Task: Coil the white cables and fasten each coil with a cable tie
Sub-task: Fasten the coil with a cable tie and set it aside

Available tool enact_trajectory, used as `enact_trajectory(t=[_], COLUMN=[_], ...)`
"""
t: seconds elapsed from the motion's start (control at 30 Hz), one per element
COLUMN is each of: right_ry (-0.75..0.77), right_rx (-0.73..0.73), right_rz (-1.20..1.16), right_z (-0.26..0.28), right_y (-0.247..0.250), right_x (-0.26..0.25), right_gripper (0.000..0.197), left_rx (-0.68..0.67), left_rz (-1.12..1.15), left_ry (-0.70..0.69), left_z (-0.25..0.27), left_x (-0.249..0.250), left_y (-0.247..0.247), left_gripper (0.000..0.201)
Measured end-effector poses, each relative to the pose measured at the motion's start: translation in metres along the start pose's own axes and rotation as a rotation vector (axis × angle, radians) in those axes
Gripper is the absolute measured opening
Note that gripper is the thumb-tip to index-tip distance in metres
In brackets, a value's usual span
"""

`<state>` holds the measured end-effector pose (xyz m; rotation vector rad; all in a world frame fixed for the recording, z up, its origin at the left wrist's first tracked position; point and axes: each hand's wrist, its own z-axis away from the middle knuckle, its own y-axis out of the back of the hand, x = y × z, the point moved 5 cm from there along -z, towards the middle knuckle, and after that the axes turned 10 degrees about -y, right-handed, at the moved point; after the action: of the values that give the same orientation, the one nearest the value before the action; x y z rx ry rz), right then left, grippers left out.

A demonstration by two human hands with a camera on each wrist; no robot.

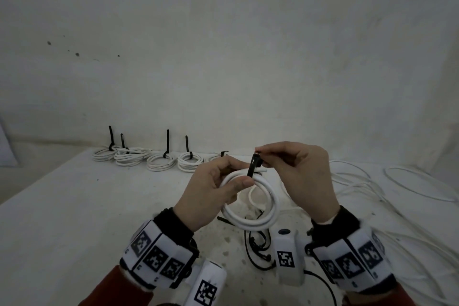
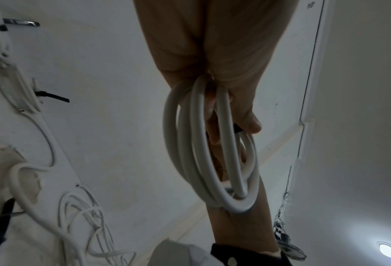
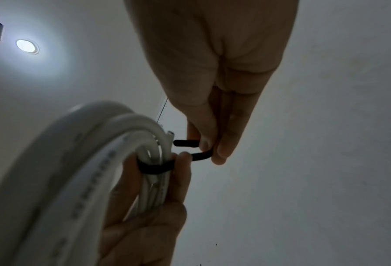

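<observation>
The coil (image 1: 250, 202) is held up off the desk (image 1: 74, 206) between both hands, in front of the person. The left hand (image 1: 211, 194) has its grip closed round the top of the coil, thumb over and fingers under, bunching the turns together; the left wrist view shows several loops of thick white cable hanging from that hand. A black tie (image 3: 154, 167) is wrapped round the bundle right at the left thumb, and the right hand (image 1: 298, 176) pinches the tie's free end between thumb and fingertips, folded back on itself just beside the coil. Whether the tail has entered the tie's head I cannot tell. The cable looks light but springy: round, smooth-jacketed and fairly stiff, so the loops will likely try to open and slide over one another if the left grip loosens. The best hold seems to be exactly where it is now, right beside the tie, squeezing all turns flat until the tie locks. One cut cable end (image 3: 169, 134) pokes out near the tie and may slip free unless it is caught inside the band. The tie itself is thin, flexible and slick, so a firm pinch near its tip should steer it better than a hold further back. Tied coils (image 1: 159, 163) sit in a row at the desk's back edge, loose cables (image 1: 360, 186) lie to the right, and spare ties (image 1: 258, 246) under the hands.
</observation>
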<state>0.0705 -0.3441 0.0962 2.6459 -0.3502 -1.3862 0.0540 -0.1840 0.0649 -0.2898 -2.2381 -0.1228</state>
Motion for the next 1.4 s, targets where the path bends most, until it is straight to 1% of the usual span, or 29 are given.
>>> enact_trajectory(t=[0.23,0.43,0.57,0.73,0.8,0.9,0.97,1.13,1.23,1.3,1.33,1.4], right_ry=[0.075,0.172,0.165,0.194,0.203,0.229,0.227,0.247,0.222,0.152,0.115,0.053], right_rx=[0.024,0.028,0.075,0.081,0.084,0.084,0.093,0.084,0.029,-0.035,-0.059,-0.068], right_rz=[0.05,0.009,0.043,0.073,0.082,0.115,0.106,0.078,0.03,-0.024,-0.052,-0.102], right_z=[0.003,0.009,0.008,0.009,0.009,0.01,0.01,0.011,0.012,0.014,0.014,0.016], right_y=[-0.002,0.002,0.003,0.004,0.004,0.004,0.004,0.004,0.004,0.001,0.0,-0.003], right_x=[-0.007,-0.022,-0.021,-0.022,-0.023,-0.024,-0.025,-0.028,-0.029,-0.031,-0.032,-0.034], right_gripper=[0.021,0.02,0.02,0.023,0.023,0.021,0.021,0.023,0.018,0.01,0.009,0.022], left_rx=[0.023,0.012,0.031,0.042,0.045,0.043,0.038,0.023,0.012,0.011,0.008,-0.006], left_rz=[0.008,-0.016,0.033,0.063,0.054,0.031,0.009,-0.039,-0.064,-0.064,-0.069,-0.112], left_ry=[-0.039,-0.004,-0.02,-0.033,-0.036,-0.048,-0.055,-0.045,-0.021,0.007,0.018,0.025], left_z=[-0.002,-0.001,-0.002,-0.003,-0.002,-0.002,-0.001,-0.001,-0.002,-0.002,-0.002,-0.002], left_x=[0.006,0.002,0.004,0.008,0.008,0.011,0.012,0.013,0.013,0.012,0.011,0.01], left_y=[0.0,-0.001,0.001,0.001,0.001,0.001,0.002,0.0,0.0,0.001,0.002,0.003], left_gripper=[0.011,0.01,0.005,0.011,0.013,0.009,0.012,0.012,0.015,0.014,0.014,0.016])
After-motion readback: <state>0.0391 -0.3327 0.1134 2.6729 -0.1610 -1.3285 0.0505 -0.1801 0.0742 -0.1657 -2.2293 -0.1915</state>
